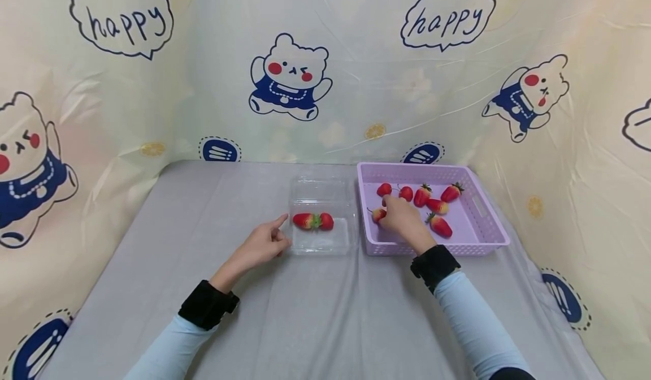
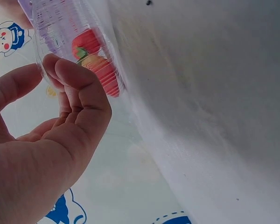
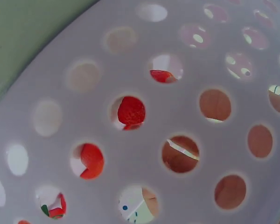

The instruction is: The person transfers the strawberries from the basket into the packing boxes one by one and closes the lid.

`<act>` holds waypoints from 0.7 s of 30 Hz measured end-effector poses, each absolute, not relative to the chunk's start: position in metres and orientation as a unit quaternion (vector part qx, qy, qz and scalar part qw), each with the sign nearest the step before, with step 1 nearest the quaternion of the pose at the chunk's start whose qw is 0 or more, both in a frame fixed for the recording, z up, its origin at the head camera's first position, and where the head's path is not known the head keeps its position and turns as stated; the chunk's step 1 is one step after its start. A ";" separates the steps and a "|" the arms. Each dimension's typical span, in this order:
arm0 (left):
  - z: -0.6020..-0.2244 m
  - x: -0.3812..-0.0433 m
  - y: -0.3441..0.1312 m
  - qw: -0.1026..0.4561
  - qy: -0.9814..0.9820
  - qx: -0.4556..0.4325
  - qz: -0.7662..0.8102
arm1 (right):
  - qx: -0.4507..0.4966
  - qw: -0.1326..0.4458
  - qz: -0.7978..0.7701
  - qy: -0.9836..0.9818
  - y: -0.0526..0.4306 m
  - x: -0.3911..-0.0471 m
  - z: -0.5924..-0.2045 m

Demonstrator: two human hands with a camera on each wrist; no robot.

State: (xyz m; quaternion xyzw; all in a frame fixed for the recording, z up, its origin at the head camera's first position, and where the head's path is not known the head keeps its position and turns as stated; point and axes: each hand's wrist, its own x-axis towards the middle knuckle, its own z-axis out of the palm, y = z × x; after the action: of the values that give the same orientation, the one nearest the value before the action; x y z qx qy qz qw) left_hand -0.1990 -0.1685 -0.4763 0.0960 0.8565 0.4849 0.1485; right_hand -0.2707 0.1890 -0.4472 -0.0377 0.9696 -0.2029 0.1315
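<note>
An opened clear plastic box (image 1: 325, 244) lies mid-table, its lid (image 1: 321, 189) folded back. Two strawberries (image 1: 304, 220) sit inside, leafy ends together. My left hand (image 1: 259, 246) is at the box's left side. In the left wrist view, thumb and curled fingers (image 2: 74, 74) pinch the box's thin edge. Inside the purple basket (image 1: 483, 245), my right hand (image 1: 404, 221) reaches down beside a small red-and-yellow fruit (image 1: 377, 215) with a thin stem. The hand covers part of that fruit, so the grip is unclear. In the right wrist view, the perforated basket wall (image 3: 154, 107) hides most of the hand.
Several strawberries (image 1: 440, 226) and small round red fruits (image 1: 383, 189) with thin stems lie about the right hand in the basket. The basket stands just right of the box, on a grey cloth (image 1: 305, 323). A printed curtain (image 1: 356, 97) hangs behind and at both sides.
</note>
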 end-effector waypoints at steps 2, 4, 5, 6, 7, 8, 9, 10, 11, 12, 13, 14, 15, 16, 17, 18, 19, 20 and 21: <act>-0.476 -0.199 -0.169 0.148 0.857 0.096 0.485 | -0.044 0.130 -0.195 0.971 0.187 -0.272 -0.447; -0.476 -0.200 -0.168 0.148 0.857 0.095 0.485 | -0.049 0.131 -0.187 0.972 0.185 -0.273 -0.448; -0.476 -0.200 -0.168 0.149 0.857 0.094 0.485 | -0.051 0.131 -0.185 0.973 0.184 -0.273 -0.449; -0.476 -0.200 -0.168 0.150 0.857 0.094 0.485 | -0.051 0.133 -0.183 0.973 0.184 -0.274 -0.449; -0.476 -0.200 -0.168 0.151 0.857 0.093 0.485 | -0.051 0.133 -0.179 0.973 0.183 -0.274 -0.450; -0.476 -0.200 -0.168 0.152 0.857 0.092 0.484 | -0.050 0.134 -0.179 0.973 0.182 -0.274 -0.451; -0.476 -0.200 -0.168 0.153 0.857 0.091 0.484 | -0.049 0.136 -0.179 0.973 0.182 -0.275 -0.451; -0.475 -0.200 -0.168 0.154 0.857 0.091 0.484 | -0.046 0.136 -0.180 0.973 0.182 -0.274 -0.452; -0.475 -0.200 -0.168 0.154 0.857 0.091 0.484 | -0.046 0.137 -0.181 0.973 0.182 -0.275 -0.452; -0.475 -0.200 -0.168 0.154 0.857 0.092 0.484 | -0.045 0.139 -0.182 0.972 0.182 -0.275 -0.452; -0.474 -0.200 -0.168 0.154 0.857 0.092 0.483 | -0.045 0.139 -0.184 0.972 0.182 -0.275 -0.452; -0.474 -0.200 -0.168 0.153 0.858 0.093 0.482 | -0.045 0.140 -0.186 0.971 0.182 -0.275 -0.452; -0.474 -0.200 -0.168 0.152 0.858 0.094 0.482 | -0.045 0.140 -0.188 0.971 0.182 -0.275 -0.453; -0.473 -0.201 -0.168 0.151 0.859 0.094 0.481 | -0.045 0.141 -0.189 0.971 0.182 -0.275 -0.452; -0.473 -0.201 -0.168 0.151 0.859 0.095 0.479 | -0.046 0.141 -0.192 0.970 0.182 -0.275 -0.452; -0.473 -0.201 -0.168 0.150 0.860 0.095 0.479 | -0.046 0.140 -0.193 0.970 0.182 -0.275 -0.452; -0.473 -0.201 -0.168 0.150 0.861 0.094 0.478 | -0.046 0.140 -0.194 0.970 0.182 -0.274 -0.453; -0.473 -0.201 -0.168 0.150 0.861 0.094 0.478 | -0.046 0.141 -0.196 0.969 0.182 -0.274 -0.453; -0.473 -0.201 -0.168 0.150 0.861 0.093 0.478 | -0.046 0.143 -0.196 0.969 0.181 -0.273 -0.452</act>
State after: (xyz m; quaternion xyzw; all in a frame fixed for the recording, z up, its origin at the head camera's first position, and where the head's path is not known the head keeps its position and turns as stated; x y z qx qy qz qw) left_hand -0.2005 -0.1681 -0.4732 0.0933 0.8607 0.4776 0.1497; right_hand -0.2734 0.1813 -0.4525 -0.0458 0.9690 -0.1964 0.1427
